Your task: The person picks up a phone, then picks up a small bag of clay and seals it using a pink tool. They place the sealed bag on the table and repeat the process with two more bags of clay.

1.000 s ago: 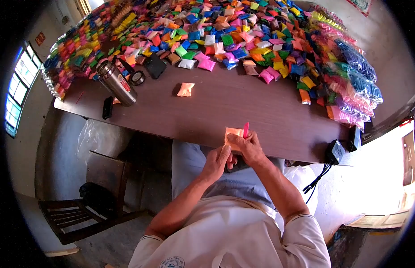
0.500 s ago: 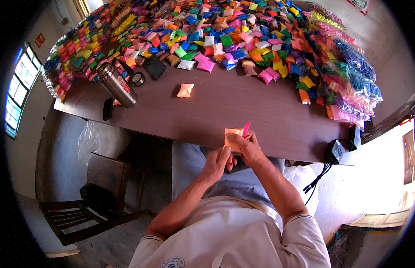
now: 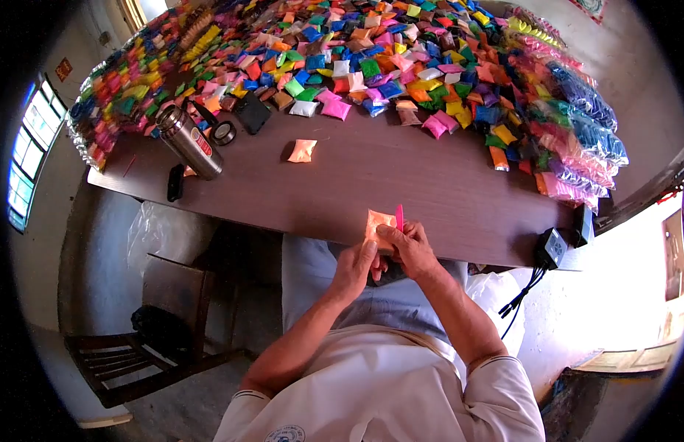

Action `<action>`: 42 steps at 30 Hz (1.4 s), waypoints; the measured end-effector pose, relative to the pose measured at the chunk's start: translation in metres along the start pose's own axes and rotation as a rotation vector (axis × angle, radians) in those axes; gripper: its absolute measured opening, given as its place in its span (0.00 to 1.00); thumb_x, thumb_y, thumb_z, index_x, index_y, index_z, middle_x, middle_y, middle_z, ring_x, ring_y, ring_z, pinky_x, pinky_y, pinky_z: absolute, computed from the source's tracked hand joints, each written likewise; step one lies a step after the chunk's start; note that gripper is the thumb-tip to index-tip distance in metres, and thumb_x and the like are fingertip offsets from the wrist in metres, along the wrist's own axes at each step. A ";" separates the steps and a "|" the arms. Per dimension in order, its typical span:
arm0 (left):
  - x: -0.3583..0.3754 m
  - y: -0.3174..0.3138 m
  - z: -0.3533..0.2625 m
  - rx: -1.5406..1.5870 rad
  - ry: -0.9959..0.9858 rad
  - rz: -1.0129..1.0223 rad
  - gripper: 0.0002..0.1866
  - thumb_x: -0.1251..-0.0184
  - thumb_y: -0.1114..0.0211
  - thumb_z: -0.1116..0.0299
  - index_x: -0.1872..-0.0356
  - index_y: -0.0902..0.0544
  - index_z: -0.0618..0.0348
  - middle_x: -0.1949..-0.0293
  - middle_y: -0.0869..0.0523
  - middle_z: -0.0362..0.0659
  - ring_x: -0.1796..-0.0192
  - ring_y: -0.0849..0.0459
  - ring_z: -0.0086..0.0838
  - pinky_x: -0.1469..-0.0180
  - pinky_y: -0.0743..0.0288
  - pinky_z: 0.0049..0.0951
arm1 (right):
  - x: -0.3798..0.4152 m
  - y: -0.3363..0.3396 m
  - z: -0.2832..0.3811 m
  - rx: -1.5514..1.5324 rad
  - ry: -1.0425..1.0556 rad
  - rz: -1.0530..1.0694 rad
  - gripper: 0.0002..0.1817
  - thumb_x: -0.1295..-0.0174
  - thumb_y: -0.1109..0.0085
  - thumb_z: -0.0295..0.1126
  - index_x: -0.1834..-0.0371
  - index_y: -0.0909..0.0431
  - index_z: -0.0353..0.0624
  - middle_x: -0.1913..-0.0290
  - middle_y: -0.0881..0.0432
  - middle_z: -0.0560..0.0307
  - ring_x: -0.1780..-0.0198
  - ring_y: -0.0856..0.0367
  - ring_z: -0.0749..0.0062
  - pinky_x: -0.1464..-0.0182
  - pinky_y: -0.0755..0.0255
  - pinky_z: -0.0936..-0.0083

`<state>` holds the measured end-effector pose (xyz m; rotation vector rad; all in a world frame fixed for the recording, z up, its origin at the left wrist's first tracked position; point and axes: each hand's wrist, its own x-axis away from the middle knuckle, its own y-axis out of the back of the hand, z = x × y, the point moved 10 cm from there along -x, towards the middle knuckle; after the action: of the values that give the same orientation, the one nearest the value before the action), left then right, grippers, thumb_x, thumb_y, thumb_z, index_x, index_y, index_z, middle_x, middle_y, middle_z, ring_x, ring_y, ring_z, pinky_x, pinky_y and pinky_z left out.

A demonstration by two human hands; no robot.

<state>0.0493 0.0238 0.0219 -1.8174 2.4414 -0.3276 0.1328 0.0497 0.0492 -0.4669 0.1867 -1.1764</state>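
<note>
Above my lap at the table's front edge, both hands are closed on one small peach-orange packet (image 3: 378,221). My left hand (image 3: 354,267) pinches its lower left side. My right hand (image 3: 409,247) presses its thumb on the packet's face and also holds a thin pink strip-like tool (image 3: 399,216), which sticks up beside the packet; its lower end is hidden in the fingers. Another peach packet (image 3: 303,151) lies by itself on the brown table (image 3: 342,195), farther off and to the left.
A big heap of coloured packets (image 3: 371,68) covers the table's back. Bagged packets (image 3: 577,140) are stacked at right. A steel flask (image 3: 188,141), a tape roll (image 3: 223,132) and a black box (image 3: 252,112) stand left. A cabled device (image 3: 552,249) sits at the right edge; a wooden chair (image 3: 135,361) is left.
The packet has tilted slightly and my right thumb has shifted across its face. The pink tool now stands more upright. The view has moved slightly.
</note>
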 end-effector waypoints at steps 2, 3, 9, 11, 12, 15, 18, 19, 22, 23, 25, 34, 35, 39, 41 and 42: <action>0.000 0.000 0.001 -0.001 0.005 0.001 0.27 0.25 0.54 0.45 0.77 0.29 0.57 0.76 0.21 0.43 0.76 0.26 0.22 0.71 0.31 0.24 | -0.001 0.001 -0.002 -0.002 -0.001 -0.002 0.18 0.30 0.50 0.35 0.69 0.23 0.29 0.79 0.19 0.47 0.83 0.19 0.63 0.84 0.26 0.76; 0.001 0.002 0.003 -0.006 0.009 -0.001 0.26 0.25 0.54 0.45 0.77 0.29 0.57 0.77 0.21 0.43 0.76 0.26 0.22 0.71 0.31 0.24 | -0.001 0.001 -0.002 -0.002 -0.002 -0.003 0.18 0.30 0.51 0.35 0.69 0.23 0.29 0.79 0.19 0.47 0.83 0.19 0.63 0.84 0.26 0.76; 0.002 0.000 -0.002 0.016 0.008 -0.012 0.25 0.25 0.52 0.47 0.76 0.28 0.58 0.77 0.21 0.42 0.77 0.27 0.19 0.73 0.31 0.20 | -0.001 0.002 -0.002 -0.093 -0.024 -0.046 0.19 0.29 0.53 0.36 0.69 0.23 0.29 0.80 0.20 0.46 0.84 0.19 0.62 0.86 0.27 0.75; 0.002 -0.001 -0.002 0.011 0.011 -0.010 0.25 0.25 0.52 0.48 0.76 0.28 0.58 0.77 0.22 0.42 0.77 0.27 0.19 0.73 0.31 0.20 | -0.001 0.005 -0.003 -0.063 -0.020 -0.061 0.19 0.28 0.54 0.36 0.69 0.23 0.29 0.80 0.20 0.46 0.84 0.19 0.62 0.86 0.27 0.75; 0.001 -0.002 -0.001 -0.008 0.012 0.000 0.26 0.25 0.53 0.47 0.76 0.28 0.58 0.77 0.21 0.42 0.77 0.26 0.20 0.72 0.31 0.22 | -0.002 0.007 -0.003 -0.035 -0.016 -0.075 0.19 0.28 0.54 0.36 0.68 0.23 0.29 0.80 0.20 0.46 0.84 0.19 0.62 0.87 0.27 0.75; 0.001 -0.001 0.002 -0.022 0.019 0.008 0.26 0.25 0.54 0.46 0.76 0.29 0.57 0.77 0.21 0.42 0.76 0.25 0.22 0.71 0.31 0.24 | -0.001 0.006 -0.001 -0.057 -0.017 -0.094 0.18 0.29 0.52 0.36 0.68 0.23 0.30 0.80 0.20 0.46 0.84 0.19 0.63 0.87 0.27 0.75; 0.000 0.003 0.006 -0.008 0.023 0.002 0.26 0.25 0.54 0.46 0.76 0.29 0.57 0.77 0.21 0.42 0.76 0.26 0.22 0.71 0.30 0.24 | 0.001 0.000 0.003 -0.018 -0.013 -0.081 0.16 0.30 0.50 0.34 0.67 0.24 0.29 0.80 0.20 0.46 0.84 0.19 0.63 0.87 0.26 0.75; 0.000 0.003 0.006 -0.001 0.021 -0.001 0.26 0.25 0.54 0.46 0.76 0.29 0.57 0.77 0.21 0.42 0.77 0.26 0.22 0.71 0.30 0.24 | 0.000 0.002 0.001 -0.018 -0.013 -0.081 0.16 0.30 0.50 0.34 0.67 0.24 0.29 0.80 0.20 0.46 0.84 0.19 0.63 0.87 0.26 0.75; 0.001 0.000 0.001 -0.031 0.015 -0.005 0.26 0.25 0.54 0.45 0.77 0.29 0.56 0.78 0.21 0.42 0.77 0.26 0.22 0.71 0.31 0.24 | -0.002 0.001 -0.005 -0.050 -0.033 -0.034 0.14 0.31 0.48 0.32 0.66 0.24 0.29 0.79 0.19 0.46 0.84 0.19 0.64 0.87 0.26 0.75; 0.001 0.001 0.003 -0.031 0.015 -0.005 0.26 0.25 0.54 0.45 0.77 0.29 0.56 0.78 0.21 0.42 0.77 0.26 0.22 0.71 0.31 0.24 | -0.001 0.001 -0.005 -0.055 -0.038 -0.044 0.14 0.31 0.48 0.32 0.66 0.24 0.29 0.79 0.19 0.46 0.83 0.19 0.64 0.87 0.26 0.75; 0.001 0.002 0.008 0.049 0.022 -0.013 0.26 0.25 0.53 0.46 0.77 0.29 0.57 0.78 0.22 0.41 0.78 0.27 0.19 0.74 0.32 0.20 | 0.000 0.001 -0.004 -0.061 -0.044 -0.055 0.13 0.31 0.48 0.32 0.65 0.24 0.29 0.79 0.19 0.46 0.83 0.19 0.65 0.87 0.25 0.75; 0.000 0.000 0.006 0.048 0.011 0.007 0.27 0.26 0.51 0.46 0.79 0.29 0.57 0.78 0.22 0.41 0.77 0.27 0.18 0.74 0.32 0.20 | -0.002 0.002 0.003 0.004 -0.051 -0.100 0.11 0.34 0.45 0.30 0.65 0.25 0.29 0.77 0.19 0.46 0.82 0.18 0.63 0.85 0.23 0.73; 0.000 0.000 0.006 0.050 0.011 0.006 0.27 0.26 0.51 0.46 0.79 0.29 0.57 0.78 0.22 0.41 0.77 0.27 0.18 0.74 0.32 0.20 | -0.002 0.002 0.002 -0.006 -0.061 -0.098 0.10 0.34 0.44 0.29 0.66 0.25 0.29 0.77 0.19 0.46 0.82 0.18 0.63 0.84 0.23 0.73; 0.004 0.001 0.004 0.028 0.036 0.011 0.28 0.27 0.51 0.44 0.79 0.29 0.57 0.79 0.22 0.42 0.77 0.26 0.23 0.71 0.31 0.24 | -0.007 0.009 0.002 0.039 -0.041 -0.108 0.09 0.35 0.44 0.28 0.65 0.25 0.30 0.77 0.19 0.46 0.82 0.19 0.63 0.83 0.24 0.73; 0.004 0.001 0.005 0.009 0.029 0.025 0.28 0.27 0.51 0.44 0.79 0.29 0.58 0.79 0.22 0.42 0.77 0.26 0.23 0.71 0.31 0.24 | -0.005 0.005 0.009 0.065 -0.072 -0.069 0.10 0.35 0.44 0.29 0.65 0.25 0.30 0.77 0.19 0.47 0.81 0.19 0.64 0.82 0.24 0.72; 0.003 0.001 0.008 0.010 0.034 0.031 0.28 0.27 0.52 0.44 0.79 0.29 0.57 0.78 0.21 0.43 0.76 0.25 0.23 0.70 0.31 0.24 | -0.004 0.000 0.010 0.091 -0.100 -0.031 0.10 0.34 0.44 0.29 0.64 0.25 0.30 0.77 0.19 0.48 0.80 0.19 0.65 0.82 0.24 0.72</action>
<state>0.0485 0.0202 0.0145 -1.7832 2.4831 -0.3710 0.1350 0.0561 0.0579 -0.4485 0.0394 -1.1835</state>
